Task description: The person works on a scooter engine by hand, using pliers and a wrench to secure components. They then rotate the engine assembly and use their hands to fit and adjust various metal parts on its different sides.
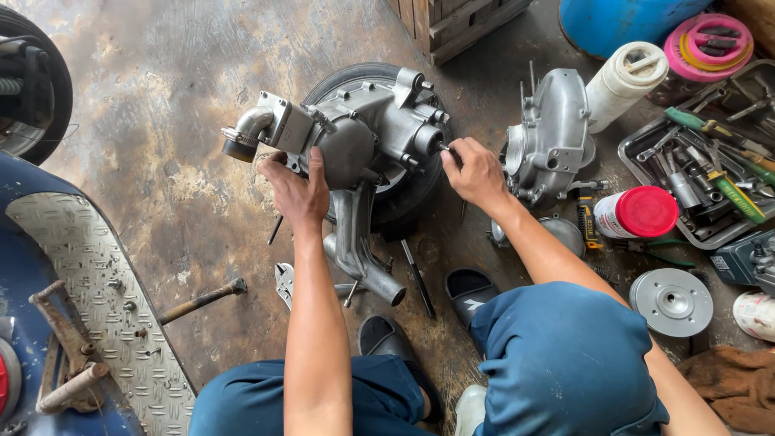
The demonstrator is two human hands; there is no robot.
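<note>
The engine casing under the left hand and right hand is dull silver-grey metal against a black tyre, and the detached cover beside it is the same silver-grey. The floor is grey concrete mottled with brown stains; the footboard at lower left shows a grey diamond tread pattern edged in dark blue. Trousers are blue, the sandals black, the can's lid red, the roll white, the barrel bright blue, and the screwdriver handles green with yellow.
</note>
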